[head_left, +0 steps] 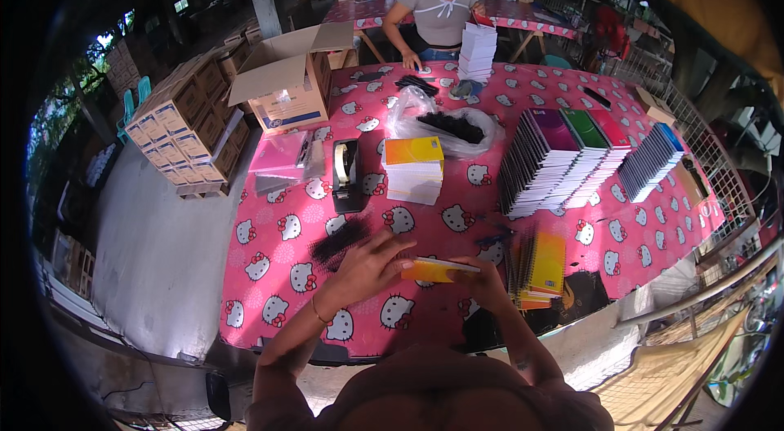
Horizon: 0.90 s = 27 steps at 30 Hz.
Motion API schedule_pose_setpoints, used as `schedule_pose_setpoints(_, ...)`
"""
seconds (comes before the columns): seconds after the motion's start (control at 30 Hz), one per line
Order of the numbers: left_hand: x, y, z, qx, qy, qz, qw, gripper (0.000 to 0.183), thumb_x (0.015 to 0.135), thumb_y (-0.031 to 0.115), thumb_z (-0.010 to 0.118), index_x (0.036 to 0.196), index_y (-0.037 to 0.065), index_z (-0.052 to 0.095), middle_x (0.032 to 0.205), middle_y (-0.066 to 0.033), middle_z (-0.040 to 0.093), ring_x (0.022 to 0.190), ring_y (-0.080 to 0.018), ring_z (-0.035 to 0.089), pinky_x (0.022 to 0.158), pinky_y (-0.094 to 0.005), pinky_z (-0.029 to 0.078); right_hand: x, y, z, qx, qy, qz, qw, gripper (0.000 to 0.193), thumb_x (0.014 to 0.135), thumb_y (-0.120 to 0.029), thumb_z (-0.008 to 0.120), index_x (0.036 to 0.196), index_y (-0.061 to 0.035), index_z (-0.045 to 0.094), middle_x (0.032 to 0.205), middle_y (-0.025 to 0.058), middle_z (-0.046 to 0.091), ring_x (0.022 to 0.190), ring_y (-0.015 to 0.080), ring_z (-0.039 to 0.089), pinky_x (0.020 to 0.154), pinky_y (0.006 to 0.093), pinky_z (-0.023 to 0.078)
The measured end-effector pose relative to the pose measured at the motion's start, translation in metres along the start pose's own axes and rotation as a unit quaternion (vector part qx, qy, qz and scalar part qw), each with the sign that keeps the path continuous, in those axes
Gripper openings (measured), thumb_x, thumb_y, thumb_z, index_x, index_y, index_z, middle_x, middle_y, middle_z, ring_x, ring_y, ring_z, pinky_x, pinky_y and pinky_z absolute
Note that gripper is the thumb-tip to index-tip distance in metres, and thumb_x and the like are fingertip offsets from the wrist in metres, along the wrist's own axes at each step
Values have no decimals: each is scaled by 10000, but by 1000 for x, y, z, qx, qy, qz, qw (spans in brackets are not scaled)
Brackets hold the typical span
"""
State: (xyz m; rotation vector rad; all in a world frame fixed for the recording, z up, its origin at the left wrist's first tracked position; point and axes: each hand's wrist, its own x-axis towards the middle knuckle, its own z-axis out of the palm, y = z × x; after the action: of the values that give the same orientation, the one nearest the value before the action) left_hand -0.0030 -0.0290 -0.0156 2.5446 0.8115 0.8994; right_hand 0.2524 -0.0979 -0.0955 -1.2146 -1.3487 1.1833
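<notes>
Between my two hands, low over the table's near side, is a small yellow-orange notebook [437,270], seen almost edge-on. My left hand [369,269] grips its left end, fingers bent over it. The other end is pinched by my right hand [485,281]. Just beyond my left hand lies a dark bundle of what look like black binding coils [338,242]. To the right of my right hand, yellow spiral notebooks [545,262] are stacked on a black surface. Farther out stands a pile of loose, yellow-covered pads [414,152], their white page edges showing.
A tape dispenser [346,178] and pink packets [280,155] lie left of centre. A plastic bag [445,125] holds black coils. Tall spiral-notebook stacks [555,162] stand right. An open carton [286,88] is far left. Across the table, a person [443,15] touches a white stack [478,53].
</notes>
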Motion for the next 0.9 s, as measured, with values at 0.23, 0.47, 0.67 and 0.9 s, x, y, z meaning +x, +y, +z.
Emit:
schedule_pose_setpoints(0.23,3,13,22,233,15,-18,972,616,955,464,554,1351,-2,485,1408,-198,464,1312,-398,415,1026,-623,293,-14,-26,17,-21,84,-2,996,308,921,-168,701,1178,0,683,1008,63,718,927,95,636,824,270,510)
schedule_pose_setpoints(0.47,-29,21,58,279,68,-45,957,755,923,531,557,1436,-4,414,1506,-239,386,1424,-390,348,1086,-716,185,-19,-29,30,-46,105,-45,992,301,926,-173,682,1169,5,686,991,75,714,910,117,643,824,279,514)
schedule_pose_setpoints(0.67,-36,14,68,277,17,-2,961,839,847,545,621,1448,6,396,1511,-222,390,1439,-352,341,1089,-703,212,-14,-38,27,-67,153,-95,981,302,916,-138,665,1181,5,677,1007,124,728,888,126,672,815,285,529)
schedule_pose_setpoints(0.9,-33,15,67,314,4,47,948,803,862,528,605,1436,-2,423,1470,-231,445,1395,-372,403,1080,-676,272,-13,-43,22,-60,118,-30,991,337,899,-166,677,1188,7,667,1016,127,736,887,130,674,824,309,538)
